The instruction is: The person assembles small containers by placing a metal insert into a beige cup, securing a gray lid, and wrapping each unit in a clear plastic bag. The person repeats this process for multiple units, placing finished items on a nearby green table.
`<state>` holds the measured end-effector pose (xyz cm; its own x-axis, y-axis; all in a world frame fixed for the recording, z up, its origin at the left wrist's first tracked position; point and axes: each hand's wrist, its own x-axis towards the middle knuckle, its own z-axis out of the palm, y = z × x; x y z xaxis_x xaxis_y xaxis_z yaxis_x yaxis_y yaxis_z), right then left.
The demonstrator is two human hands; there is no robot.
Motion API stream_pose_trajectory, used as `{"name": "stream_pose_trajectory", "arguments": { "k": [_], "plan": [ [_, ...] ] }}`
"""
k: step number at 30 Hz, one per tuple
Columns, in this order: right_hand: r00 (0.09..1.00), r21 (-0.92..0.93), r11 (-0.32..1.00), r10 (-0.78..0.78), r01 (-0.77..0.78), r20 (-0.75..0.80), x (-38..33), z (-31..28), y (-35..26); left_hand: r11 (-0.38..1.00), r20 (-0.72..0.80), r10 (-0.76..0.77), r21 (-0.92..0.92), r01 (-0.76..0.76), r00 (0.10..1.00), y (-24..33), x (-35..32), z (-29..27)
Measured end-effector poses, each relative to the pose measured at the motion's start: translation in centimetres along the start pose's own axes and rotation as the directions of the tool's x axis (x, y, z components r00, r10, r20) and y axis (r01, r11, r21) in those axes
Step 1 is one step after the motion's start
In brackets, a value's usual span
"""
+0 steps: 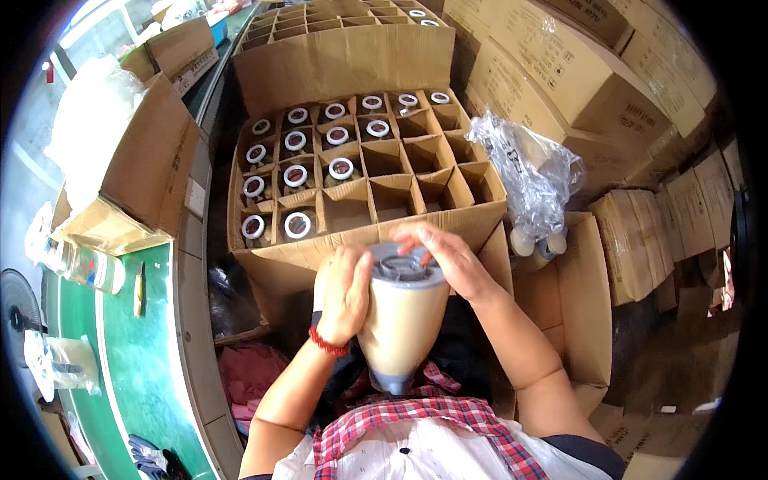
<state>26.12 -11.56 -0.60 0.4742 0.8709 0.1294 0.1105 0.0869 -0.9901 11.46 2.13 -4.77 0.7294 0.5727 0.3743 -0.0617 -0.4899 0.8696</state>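
Observation:
Upright before my chest is a cream tapered vessel [404, 328] with a grey top that has a raised ring. It narrows downward to a grey end near my checked apron. My left hand [346, 296], a red beaded bracelet at its wrist, is closed against the vessel's left side just below the top. My right hand [448, 260] curls over the right edge of the grey top, with its wrist raised. Just beyond the hands stands an open divided carton [368, 234]. Bottles with white ring tops [298, 225] fill many of its cells at the left and back.
A second divided carton [320, 28] stands behind. Clear plastic wrap [528, 172] and an open box [588, 320] are at the right, beside stacked cartons [552, 72]. On the left, a green worktable [144, 352] bears a yellow cutter [140, 290], a clear jar [92, 268] and a box [152, 160].

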Motion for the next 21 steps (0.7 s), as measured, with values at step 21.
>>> {"name": "stream_pose_trajectory", "arguments": {
  "k": [21],
  "plan": [
    [0.845,0.568,0.736,0.01,-0.368,0.534,11.1,1.7,16.2,0.858,0.726,0.462,-0.218,-0.466,0.509,8.5,6.3,0.0]
  ]
}}
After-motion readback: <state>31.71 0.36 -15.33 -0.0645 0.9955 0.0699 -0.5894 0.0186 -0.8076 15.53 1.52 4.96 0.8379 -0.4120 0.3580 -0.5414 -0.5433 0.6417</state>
